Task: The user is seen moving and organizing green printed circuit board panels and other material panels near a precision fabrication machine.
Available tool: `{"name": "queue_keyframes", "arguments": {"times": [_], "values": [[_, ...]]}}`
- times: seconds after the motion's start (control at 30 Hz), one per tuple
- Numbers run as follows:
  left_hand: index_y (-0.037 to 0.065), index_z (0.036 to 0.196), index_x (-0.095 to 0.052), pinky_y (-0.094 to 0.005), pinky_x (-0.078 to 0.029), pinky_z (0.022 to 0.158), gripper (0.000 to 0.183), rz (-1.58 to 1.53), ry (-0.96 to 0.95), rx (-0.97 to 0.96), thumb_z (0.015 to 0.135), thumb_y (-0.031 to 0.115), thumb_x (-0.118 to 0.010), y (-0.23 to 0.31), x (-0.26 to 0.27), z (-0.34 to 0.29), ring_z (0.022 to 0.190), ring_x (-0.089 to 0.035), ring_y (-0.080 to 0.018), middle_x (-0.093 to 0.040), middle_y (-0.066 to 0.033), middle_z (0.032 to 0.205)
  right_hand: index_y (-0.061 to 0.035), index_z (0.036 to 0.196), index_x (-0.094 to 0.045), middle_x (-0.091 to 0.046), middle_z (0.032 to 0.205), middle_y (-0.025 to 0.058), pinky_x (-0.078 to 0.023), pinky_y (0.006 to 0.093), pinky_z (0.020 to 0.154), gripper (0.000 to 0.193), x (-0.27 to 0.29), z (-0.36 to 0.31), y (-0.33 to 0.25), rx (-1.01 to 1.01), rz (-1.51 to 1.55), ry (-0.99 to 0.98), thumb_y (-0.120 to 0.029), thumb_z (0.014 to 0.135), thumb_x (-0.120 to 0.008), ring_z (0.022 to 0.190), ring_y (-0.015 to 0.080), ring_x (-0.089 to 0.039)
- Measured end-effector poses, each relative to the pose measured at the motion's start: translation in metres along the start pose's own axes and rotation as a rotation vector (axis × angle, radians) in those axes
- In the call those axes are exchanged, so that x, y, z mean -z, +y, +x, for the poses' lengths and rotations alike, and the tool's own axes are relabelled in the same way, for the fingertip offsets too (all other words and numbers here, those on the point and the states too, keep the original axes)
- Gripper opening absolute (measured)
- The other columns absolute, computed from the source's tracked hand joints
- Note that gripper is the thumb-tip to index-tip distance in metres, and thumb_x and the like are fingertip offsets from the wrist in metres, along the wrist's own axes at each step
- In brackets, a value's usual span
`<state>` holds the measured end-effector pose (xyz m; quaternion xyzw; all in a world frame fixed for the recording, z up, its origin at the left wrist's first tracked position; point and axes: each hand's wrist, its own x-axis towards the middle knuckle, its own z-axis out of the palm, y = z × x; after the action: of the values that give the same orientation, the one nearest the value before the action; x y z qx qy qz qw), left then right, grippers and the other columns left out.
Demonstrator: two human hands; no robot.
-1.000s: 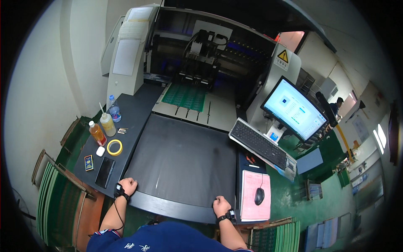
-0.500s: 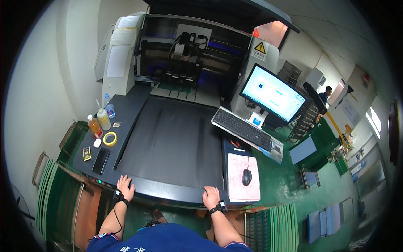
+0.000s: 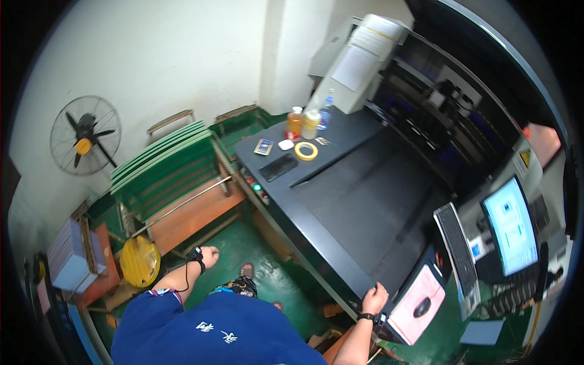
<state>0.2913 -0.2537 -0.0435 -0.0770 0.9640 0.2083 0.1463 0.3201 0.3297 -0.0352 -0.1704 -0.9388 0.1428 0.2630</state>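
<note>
My left hand (image 3: pixel 210 257) hangs over the green floor, away from the machine. Its fingers are curled in and I see nothing in them. My right hand (image 3: pixel 375 298) rests on the front edge of the machine's dark flat bed (image 3: pixel 365 207), fingers laid on the surface and holding nothing. Beside it lie pink papers (image 3: pixel 416 304) with a black mouse (image 3: pixel 422 307) on them. Both wrists wear a black strap with a small device.
On the machine's left side stand an orange bottle (image 3: pixel 294 125), a pale bottle (image 3: pixel 311 124), a yellow tape roll (image 3: pixel 306 151) and a black phone (image 3: pixel 278 166). A keyboard (image 3: pixel 456 249) and monitor (image 3: pixel 512 225) are at right. A rack of green boards (image 3: pixel 164 149), yellow stool (image 3: pixel 140 261) and fan (image 3: pixel 85 135) are at left.
The view has swung to the left. My left hand has come off the machine's front edge and moved left over the floor. My right hand is still on the edge.
</note>
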Motion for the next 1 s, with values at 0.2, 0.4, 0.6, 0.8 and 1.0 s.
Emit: {"name": "queue_keyframes", "arguments": {"times": [0.2, 0.4, 0.6, 0.8, 1.0], "values": [[0.013, 0.097, -0.066, -0.0376, -0.049, 0.080, 0.028, -0.144, 0.133, 0.311, 0.079, 0.029, -0.053, -0.082, 0.017, -0.010, 0.087, -0.063, -0.0276, -0.066, -0.0131, 0.092, -0.0018, 0.100, -0.062, -0.061, 0.101, 0.0156, -0.039, 0.0404, 0.088, 0.031, -0.016, -0.002, -0.003, -0.101, -0.096, 0.026, -0.004, 0.071, -0.052, 0.094, 0.0309, -0.056], [0.009, 0.096, -0.065, -0.0349, -0.051, 0.075, 0.023, -0.381, 0.311, 0.303, 0.080, 0.024, -0.057, -0.153, 0.031, 0.011, 0.081, -0.065, -0.0244, -0.067, -0.0128, 0.086, -0.0109, 0.120, -0.054, -0.049, 0.130, 0.0093, -0.037, 0.0541, 0.092, 0.038, -0.055, -0.018, -0.026, -0.370, -0.475, -0.009, -0.017, 0.086, -0.039, 0.120, 0.0304, -0.044], [0.007, 0.086, -0.063, -0.0368, -0.049, 0.070, 0.015, -0.326, 0.639, 0.195, 0.078, 0.019, -0.060, -0.229, 0.083, 0.066, 0.075, -0.062, -0.0290, -0.063, -0.0131, 0.079, 0.0031, 0.121, -0.049, -0.043, 0.128, 0.0269, -0.027, 0.0481, 0.104, 0.040, -0.088, -0.048, -0.092, -0.273, -0.456, -0.002, -0.018, 0.089, -0.037, 0.121, 0.0390, -0.039], [0.009, 0.093, -0.061, -0.0417, -0.044, 0.084, 0.020, -0.206, 0.774, 0.037, 0.074, 0.015, -0.061, -0.269, 0.177, 0.122, 0.097, -0.054, -0.0331, -0.061, -0.0118, 0.097, 0.0064, 0.123, -0.045, -0.047, 0.125, 0.0260, -0.036, 0.0373, 0.098, 0.044, -0.125, -0.097, -0.123, -0.489, 0.231, -0.470, -0.008, 0.082, -0.045, 0.113, 0.0358, -0.047], [0.007, 0.122, -0.047, -0.0473, -0.032, 0.101, 0.050, 0.013, 0.740, 0.126, 0.074, 0.017, -0.058, -0.267, 0.227, 0.159, 0.122, -0.038, -0.0362, -0.044, -0.0194, 0.129, 0.0001, 0.115, -0.051, -0.061, 0.093, 0.0118, -0.050, 0.0358, 0.060, 0.032, -0.149, -0.221, -0.184, -0.762, 0.487, -1.025, -0.010, 0.084, -0.048, 0.072, 0.0223, -0.061]]}}
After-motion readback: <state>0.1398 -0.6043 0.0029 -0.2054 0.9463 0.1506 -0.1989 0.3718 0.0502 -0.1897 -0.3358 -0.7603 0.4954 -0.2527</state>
